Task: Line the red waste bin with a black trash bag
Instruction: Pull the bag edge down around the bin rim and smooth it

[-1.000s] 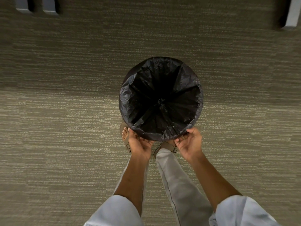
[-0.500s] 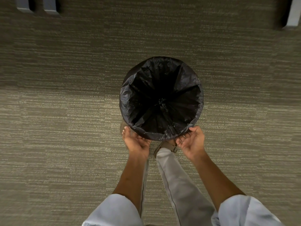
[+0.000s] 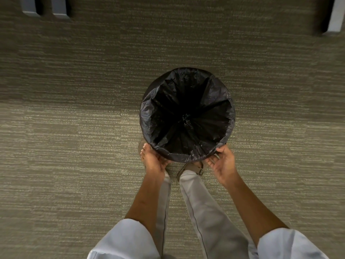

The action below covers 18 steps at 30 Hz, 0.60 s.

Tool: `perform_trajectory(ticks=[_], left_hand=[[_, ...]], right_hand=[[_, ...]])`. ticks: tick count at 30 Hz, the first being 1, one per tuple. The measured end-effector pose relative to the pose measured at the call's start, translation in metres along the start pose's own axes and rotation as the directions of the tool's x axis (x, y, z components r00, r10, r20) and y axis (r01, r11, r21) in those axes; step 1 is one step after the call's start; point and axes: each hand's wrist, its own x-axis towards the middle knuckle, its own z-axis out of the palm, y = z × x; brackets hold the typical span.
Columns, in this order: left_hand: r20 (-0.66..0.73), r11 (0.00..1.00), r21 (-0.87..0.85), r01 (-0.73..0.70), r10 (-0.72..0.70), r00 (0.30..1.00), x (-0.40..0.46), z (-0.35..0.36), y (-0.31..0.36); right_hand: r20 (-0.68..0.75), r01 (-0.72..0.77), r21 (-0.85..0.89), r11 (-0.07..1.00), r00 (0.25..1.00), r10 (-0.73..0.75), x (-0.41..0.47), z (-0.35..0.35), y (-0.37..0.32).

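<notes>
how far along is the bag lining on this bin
Mostly done: the black trash bag is open inside the bin and folded over the whole rim, hiding the red. In hand: the left hand and right hand are at the near rim's overhang. Left: probably only smoothing that edge.

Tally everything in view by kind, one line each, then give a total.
Black trash bag, covering the bin so no red shows: 1
Hands: 2, left hand and right hand, both at the bag's near edge
Sandalled foot: 1
Pale furniture legs on the carpet: 3, at
Total: 7
</notes>
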Motion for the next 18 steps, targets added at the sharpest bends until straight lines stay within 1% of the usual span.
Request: perform_trajectory(ticks=[1, 3, 8, 12, 15, 18], left_hand=[[-0.017, 0.998, 0.059, -0.011, 0.012, 1.000, 0.002, -0.001, 0.003], [-0.020, 0.994, 0.110, -0.003, 0.005, 1.000, 0.005, -0.004, 0.008], [0.044, 0.974, 0.206, 0.097, -0.109, 0.993, 0.009, -0.015, 0.020], [0.088, 0.962, 0.234, 0.143, -0.168, 0.982, 0.015, -0.020, 0.028], [0.084, 0.956, 0.233, 0.178, -0.202, 0.976, 0.015, -0.022, 0.031], [0.026, 0.934, 0.310, 0.178, -0.196, 0.980, 0.015, -0.026, 0.032]], right_hand=[[-0.002, 0.016, -0.021, 1.000, 1.000, -0.016, 0.000, 0.000, 0.000], [0.000, 0.033, -0.048, 0.998, 0.999, -0.033, -0.001, -0.001, -0.001], [0.011, 0.034, -0.101, 0.994, 0.999, -0.033, 0.006, 0.004, -0.006], [0.010, 0.053, -0.199, 0.979, 0.999, -0.052, 0.011, 0.007, -0.009], [0.026, 0.056, -0.283, 0.957, 0.998, -0.051, 0.011, 0.001, -0.008], [0.007, 0.033, -0.362, 0.932, 0.999, -0.032, 0.003, -0.001, -0.010]])
